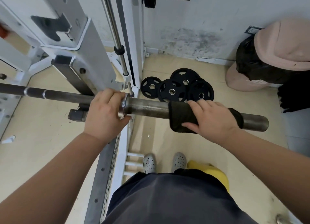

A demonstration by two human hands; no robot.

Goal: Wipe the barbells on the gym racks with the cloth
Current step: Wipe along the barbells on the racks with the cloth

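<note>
Head view shows the barbell (67, 96) lying level in front of you, its long axis running left to right. Your left hand (105, 111) is curled round it at the collar (123, 106), steadying it. Just to the right, your right hand (213, 118) clasps the dark cloth (182, 116) around the sleeve (147, 108). Bare steel shows on either side of the cloth, so your wipe must run along that axis.

Floor (42, 139): pale beige, scuffed. Four black wt plates (172, 91) overlap on it at 12 o'clock, near the wall. White rack base (124, 148) runs 6 to 12. Pink bin (243, 84) w/ black bag at 2. Grey shoes (149, 163) at 6.
</note>
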